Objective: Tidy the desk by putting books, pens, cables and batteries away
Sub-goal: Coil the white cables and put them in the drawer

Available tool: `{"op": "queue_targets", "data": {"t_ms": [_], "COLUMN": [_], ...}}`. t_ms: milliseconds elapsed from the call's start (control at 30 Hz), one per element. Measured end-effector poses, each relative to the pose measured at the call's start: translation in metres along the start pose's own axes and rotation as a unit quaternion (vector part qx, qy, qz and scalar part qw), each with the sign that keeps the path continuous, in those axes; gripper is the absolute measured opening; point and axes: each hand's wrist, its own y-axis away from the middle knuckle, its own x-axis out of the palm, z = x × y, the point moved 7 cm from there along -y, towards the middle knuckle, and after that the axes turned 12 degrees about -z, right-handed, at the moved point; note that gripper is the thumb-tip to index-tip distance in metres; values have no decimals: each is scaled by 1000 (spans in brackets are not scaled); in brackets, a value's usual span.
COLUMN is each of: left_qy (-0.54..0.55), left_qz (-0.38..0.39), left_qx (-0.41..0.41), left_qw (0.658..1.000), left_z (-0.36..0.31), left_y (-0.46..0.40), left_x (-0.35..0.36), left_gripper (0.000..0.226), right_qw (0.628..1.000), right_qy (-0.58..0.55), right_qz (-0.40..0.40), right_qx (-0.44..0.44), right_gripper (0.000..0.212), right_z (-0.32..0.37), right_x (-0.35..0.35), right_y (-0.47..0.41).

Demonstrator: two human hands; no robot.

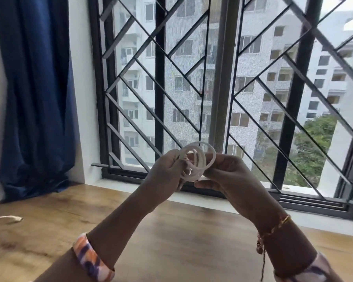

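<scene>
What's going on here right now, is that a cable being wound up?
Yes. The person holds a white cable, gathered into several loops, between both hands, the left hand and right hand raised above the wooden desk in front of the window. The coil is off the desk and not yet put away. A second white cable lies loose at the desk's left edge, untouched. A blue curtain hangs at left. No books, pens or batteries are in view.

A smooth white plastic-coated cable [196, 161] is coiled above a wooden desk [171, 231] with a slightly glossy, grained finish. The window grille [159, 78] looks like dark matt metal (painted), and the curtain [35, 94] is soft blue cloth.
</scene>
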Motion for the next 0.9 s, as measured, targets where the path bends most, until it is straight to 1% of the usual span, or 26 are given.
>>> {"op": "queue_targets", "data": {"t_ms": [67,100,133,200,267,367,467,533,567,633,667,700,733,767,800,833,867,900], "left_qy": [-45,-77,-112,-183,-220,-247,-252,-254,-252,-208,-140,-48,43,120,182,224,233,193], "left_qz": [-31,-50,-71,-115,-140,-157,-156,-153,-149,-141,-136,-133,-130,-130,-133,-140,-153,-176], "left_qx": [26,44,60,80,88,104,111,117,113,68,14,-57,-137,-199,-238,-256,-252,-224], "left_qw": [998,995,989,973,961,951,949,948,949,965,981,988,981,964,945,930,927,939], "left_z": [-2,-3,-4,-4,-4,-9,-13,-14,-14,-11,-6,-1,5,9,12,14,15,16], "left_y": [0,-1,-2,-5,-7,-6,-7,-9,-10,-12,-13,-12,-12,-10,-11,-13,-16,-20], "left_x": [-3,-5,-7,-15,-20,-25,-29,-32,-33,-36,-36,-35,-30,-24,-19,-15,-13,-15], "left_gripper": [25,25,25,24,24,23,22,23,24,24,23,20,17,15,17,19,23,27], "right_qw": [999,998,995,986,975,955,948,946,950,969,979,987,978,935,863,794,756,750], "right_qy": [-29,-52,-79,-133,-175,-229,-241,-247,-236,-170,-111,-12,137,308,460,561,612,618], "right_qz": [5,0,-11,-33,-32,-22,-48,-63,-75,-113,-131,-149,-157,-146,-121,-93,-67,-58], "right_qx": [30,41,55,98,135,186,204,200,188,141,113,67,-7,-99,-172,-213,-223,-229], "right_gripper": [20,14,14,28,33,41,36,50,51,36,28,22,20,21,22,19,17,16], "right_z": [-1,-2,-1,-3,-4,-9,-12,-14,-14,-13,-14,-13,-8,-4,-3,-4,-6,-4], "right_x": [2,2,1,-1,-2,-2,-7,-11,-14,-20,-21,-23,-21,-12,3,20,34,43], "right_y": [2,1,1,0,1,1,-1,-2,-2,-2,-3,-4,-3,-1,4,11,18,23]}}
